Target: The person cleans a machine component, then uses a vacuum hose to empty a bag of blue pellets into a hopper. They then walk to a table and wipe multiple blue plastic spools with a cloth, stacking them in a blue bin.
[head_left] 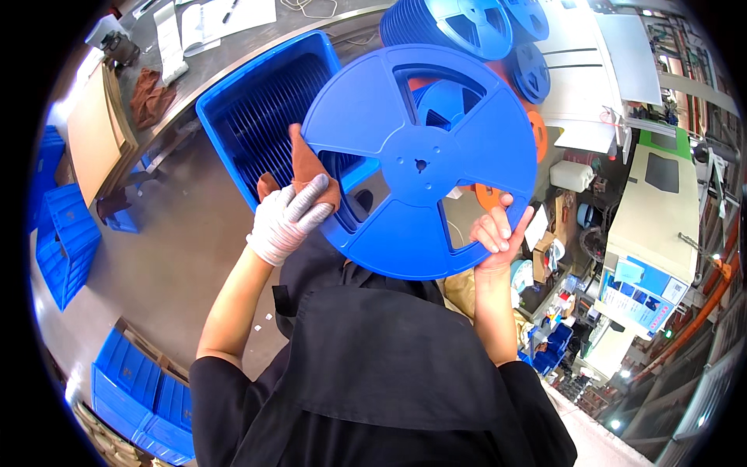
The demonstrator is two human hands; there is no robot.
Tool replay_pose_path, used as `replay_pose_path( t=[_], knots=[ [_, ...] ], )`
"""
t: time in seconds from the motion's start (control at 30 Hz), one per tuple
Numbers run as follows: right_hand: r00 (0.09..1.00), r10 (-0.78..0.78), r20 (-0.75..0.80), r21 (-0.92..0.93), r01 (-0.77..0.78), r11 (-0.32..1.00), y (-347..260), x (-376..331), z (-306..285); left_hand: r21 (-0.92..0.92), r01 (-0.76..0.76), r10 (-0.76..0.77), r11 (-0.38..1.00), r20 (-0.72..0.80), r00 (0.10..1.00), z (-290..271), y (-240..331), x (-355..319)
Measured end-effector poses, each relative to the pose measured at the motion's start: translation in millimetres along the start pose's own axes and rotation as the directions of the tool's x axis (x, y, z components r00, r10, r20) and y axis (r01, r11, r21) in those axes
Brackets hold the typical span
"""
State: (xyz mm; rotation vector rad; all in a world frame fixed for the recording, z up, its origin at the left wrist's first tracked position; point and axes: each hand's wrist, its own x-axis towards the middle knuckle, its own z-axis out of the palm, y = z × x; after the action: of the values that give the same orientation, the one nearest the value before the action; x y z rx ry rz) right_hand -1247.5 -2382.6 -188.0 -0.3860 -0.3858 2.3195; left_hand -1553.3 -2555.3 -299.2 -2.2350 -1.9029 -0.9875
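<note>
Far left: stacked blue crates [66, 233] on the floor, a brown cardboard sheet [93, 132] leaning by the metal table [233, 58]. Next over, a blue bin [261, 117] packed with upright reels, just below the table edge. Left hand [284, 218], in a white knit glove, closed on a brown cloth [307, 167] and pressing it against the left rim of the large blue reel [420, 159]. Reel held up in the air, face-on to the camera, between both hands and above the black apron [389, 373]. Right hand [498, 233], bare, fingers curled around the reel's lower right edge, thumb on the face. Further right: a stack of more blue reels [467, 23], then a pale machine [661, 210] and shelving.

Likely risk: only a fingertip hold on the right, so a hard push from the cloth could twist the reel loose and drop it toward the bin. Also possible: cloth snagging in a spoke opening.
</note>
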Motion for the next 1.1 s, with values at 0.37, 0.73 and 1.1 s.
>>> replay_pose_path(
  t=[0.37, 0.73, 1.1],
  knots=[
    [0.996, 0.075, -0.053, -0.064, -0.078, 0.995, 0.0, 15.1, 0.8, -0.029, -0.021, 0.026, 0.999, 0.183, 0.983, -17.7, 7.6, 0.9],
    [0.827, 0.103, -0.553, -0.693, -0.525, 0.494, 40.7, 30.4, 3.7, -0.776, 0.248, -0.676, -0.58, 0.628, 0.385, -22.8, 20.0, -70.8],
    [0.796, -0.067, -0.602, -0.792, -0.584, 0.18, 65.1, 11.0, -27.0, -0.76, 0.025, -0.744, -0.649, 0.642, 0.184, -13.6, 16.1, -115.6]
  ],
)
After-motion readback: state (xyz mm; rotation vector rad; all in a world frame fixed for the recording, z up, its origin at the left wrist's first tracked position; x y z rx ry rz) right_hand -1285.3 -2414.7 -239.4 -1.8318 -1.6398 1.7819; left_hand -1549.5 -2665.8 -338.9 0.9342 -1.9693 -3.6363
